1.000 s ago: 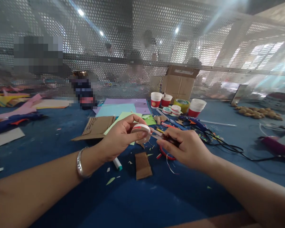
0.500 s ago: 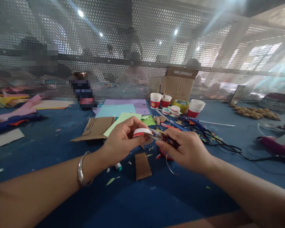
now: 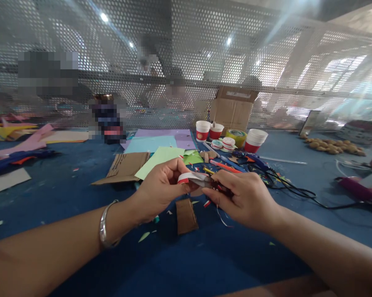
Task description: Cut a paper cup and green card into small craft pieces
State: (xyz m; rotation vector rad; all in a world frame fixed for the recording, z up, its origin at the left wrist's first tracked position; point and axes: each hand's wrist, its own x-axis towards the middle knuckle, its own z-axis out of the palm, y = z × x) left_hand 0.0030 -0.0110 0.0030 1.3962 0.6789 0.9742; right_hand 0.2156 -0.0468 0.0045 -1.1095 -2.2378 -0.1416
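Far middle of the table point(image 3: 204, 255): a paper cup point(image 3: 203, 130) and a second cup point(image 3: 216, 130) stand upright, with a cup stack point(image 3: 256, 140) to their right. Something thin pokes out of the second cup; I can't see the other contents. The cardboard box point(image 3: 233, 108) behind is open, its inside hidden. My left hand point(image 3: 162, 185), fingers curled, pinches a red-and-white tape roll point(image 3: 187, 178) above the table's middle. My right hand point(image 3: 246, 196) is closed around scissors point(image 3: 206, 180), blades touching the roll. Both forearms reach in from the near edge. A cardboard scrap point(image 3: 186, 215) lies flat just below.
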